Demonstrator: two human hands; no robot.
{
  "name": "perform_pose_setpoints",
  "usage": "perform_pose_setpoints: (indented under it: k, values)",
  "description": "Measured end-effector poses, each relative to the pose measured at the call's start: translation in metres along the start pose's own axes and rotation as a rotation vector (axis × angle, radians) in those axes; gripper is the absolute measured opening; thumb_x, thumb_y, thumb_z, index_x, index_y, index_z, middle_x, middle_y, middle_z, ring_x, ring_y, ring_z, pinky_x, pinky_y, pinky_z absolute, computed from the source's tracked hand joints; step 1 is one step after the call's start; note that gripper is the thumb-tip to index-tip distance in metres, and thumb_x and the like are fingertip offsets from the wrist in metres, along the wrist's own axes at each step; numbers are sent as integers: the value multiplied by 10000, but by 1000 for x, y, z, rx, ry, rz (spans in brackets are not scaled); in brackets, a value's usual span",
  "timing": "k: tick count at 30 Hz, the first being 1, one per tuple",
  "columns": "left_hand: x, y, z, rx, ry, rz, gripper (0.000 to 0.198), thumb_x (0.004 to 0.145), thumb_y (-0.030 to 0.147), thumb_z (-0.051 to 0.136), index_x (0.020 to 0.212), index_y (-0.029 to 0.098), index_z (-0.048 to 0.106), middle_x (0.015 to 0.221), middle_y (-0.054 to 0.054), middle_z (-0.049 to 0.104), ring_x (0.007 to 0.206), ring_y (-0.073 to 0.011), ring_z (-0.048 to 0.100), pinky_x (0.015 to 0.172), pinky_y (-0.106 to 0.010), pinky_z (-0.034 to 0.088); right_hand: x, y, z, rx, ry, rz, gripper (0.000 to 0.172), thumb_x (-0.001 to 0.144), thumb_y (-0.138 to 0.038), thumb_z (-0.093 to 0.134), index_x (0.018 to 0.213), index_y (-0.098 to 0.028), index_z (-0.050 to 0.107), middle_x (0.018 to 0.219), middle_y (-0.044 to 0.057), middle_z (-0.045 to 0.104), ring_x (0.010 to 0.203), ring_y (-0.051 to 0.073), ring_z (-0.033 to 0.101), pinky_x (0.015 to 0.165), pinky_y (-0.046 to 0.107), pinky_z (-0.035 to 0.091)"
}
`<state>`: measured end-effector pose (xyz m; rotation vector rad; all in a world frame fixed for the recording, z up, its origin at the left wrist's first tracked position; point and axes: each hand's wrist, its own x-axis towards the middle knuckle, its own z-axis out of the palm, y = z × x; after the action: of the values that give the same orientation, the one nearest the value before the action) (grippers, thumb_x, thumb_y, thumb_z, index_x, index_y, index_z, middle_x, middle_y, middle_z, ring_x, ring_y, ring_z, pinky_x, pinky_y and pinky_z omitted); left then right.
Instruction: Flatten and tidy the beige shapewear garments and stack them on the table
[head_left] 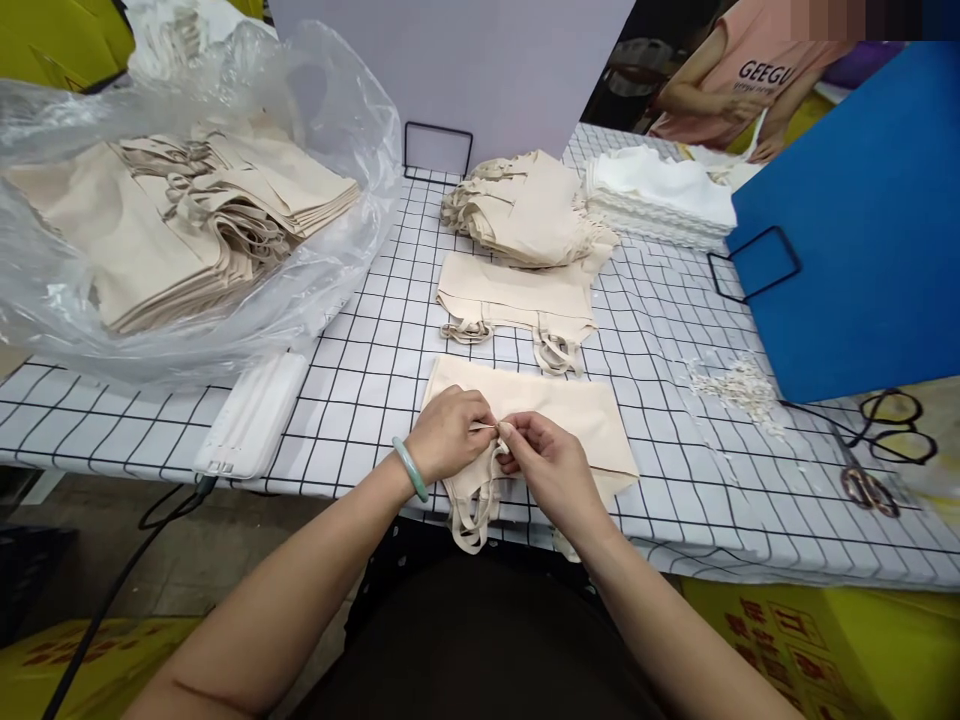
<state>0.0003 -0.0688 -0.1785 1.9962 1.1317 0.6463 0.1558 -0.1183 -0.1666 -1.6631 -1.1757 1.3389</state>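
A beige strappy garment (592, 415), like a camisole or bra top, lies at the front of the table. Over its near edge, my left hand (454, 430) is closed in a pinch, with a green bangle on the wrist. My right hand (551, 465) also pinches, and its fingertips meet those of the left. Between them is a thin pale strip, apparently part of the garment's strap; its exact end is hidden by my fingers. Looped straps (471, 515) hang below my left hand over the table edge. Just beyond lies another beige garment (517, 285) with its straps bundled.
A beige garment pile (536, 205) and a white stack (660, 195) stand farther back. Left is a clear plastic bag (356, 220) of beige garments, near a white power strip (255, 415). Right are white scraps (742, 390), scissors (870, 490) and a blue panel (862, 230). Another person works beyond.
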Motion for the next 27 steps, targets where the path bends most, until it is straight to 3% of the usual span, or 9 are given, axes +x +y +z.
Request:
perform_pose_setpoints:
  k: [6, 9, 11, 13, 16, 19, 21, 24, 27]
  values:
    - [2, -3, -2, 19, -16, 51, 119, 824, 143, 625, 760, 189, 714, 882, -40, 718, 887, -197, 608, 878, -373, 498, -33, -8, 10, 356, -11, 150, 675, 687, -459, 823, 1203, -256, 440, 762, -51, 650, 702, 152, 609, 679, 286, 503]
    - [-4, -4, 0, 135, -14, 108, 143, 862, 141, 608, 803, 176, 733, 949, -63, 735, 939, -215, 623, 908, -389, 505, -63, -12, 10, 399, -155, 196, 596, 769, -473, 760, 1223, -252, 445, 829, -6, 698, 860, 188, 655, 850, 341, 496]
    - [-12, -4, 1, 277, 10, 145, 157, 893, 159, 594, 929, 159, 747, 1131, -96, 727, 1102, -266, 608, 1010, -455, 471, -83, -9, 6, 365, -264, 184, 565, 832, -485, 706, 1272, -270, 424, 893, 10, 706, 988, 203, 652, 970, 390, 459]
    - [-23, -5, 3, 412, 24, 149, 252, 923, 189, 575, 1133, 157, 712, 1352, -110, 643, 1303, -319, 515, 1132, -548, 366, -100, 1, 0, 271, -305, 154, 561, 857, -487, 682, 1311, -287, 420, 968, 24, 693, 1065, 215, 630, 1028, 431, 430]
    - [-34, -7, 4, 524, -36, 101, 410, 975, 254, 517, 1377, 198, 570, 1539, -94, 479, 1460, -330, 362, 1202, -603, 249, -113, 19, -11, 87, -370, 89, 471, 873, -467, 667, 1284, -290, 518, 1147, 57, 652, 1193, 235, 574, 1106, 463, 378]
    - [-37, -9, 5, 569, -96, 69, 489, 1002, 304, 463, 1484, 227, 453, 1617, -84, 354, 1512, -321, 271, 1217, -605, 214, -119, 32, -19, 64, -522, 53, 367, 890, -459, 655, 1209, -282, 613, 1310, 67, 606, 1312, 239, 521, 1174, 447, 329]
    - [-36, -10, 2, 572, -114, 63, 509, 1007, 324, 447, 1507, 231, 421, 1633, -86, 318, 1525, -321, 236, 1222, -608, 191, -123, 37, -23, 121, -568, 52, 392, 899, -477, 646, 1239, -283, 621, 1379, 68, 588, 1368, 236, 492, 1197, 440, 313]
    - [-34, -11, -9, 529, -152, 59, 557, 987, 375, 479, 1514, 209, 410, 1633, -108, 311, 1532, -328, 208, 1226, -606, 170, -121, 39, -34, 14, -453, -14, 383, 916, -486, 621, 1240, -285, 653, 1456, 79, 558, 1400, 261, 472, 1188, 485, 343]
    - [-32, -15, -28, 452, -212, 55, 696, 924, 452, 560, 1537, 189, 363, 1632, -121, 308, 1535, -332, 197, 1232, -600, 153, -98, 32, -52, -297, -128, -333, 306, 970, -437, 535, 1164, -271, 705, 1375, 94, 630, 1319, 275, 558, 1147, 533, 408]
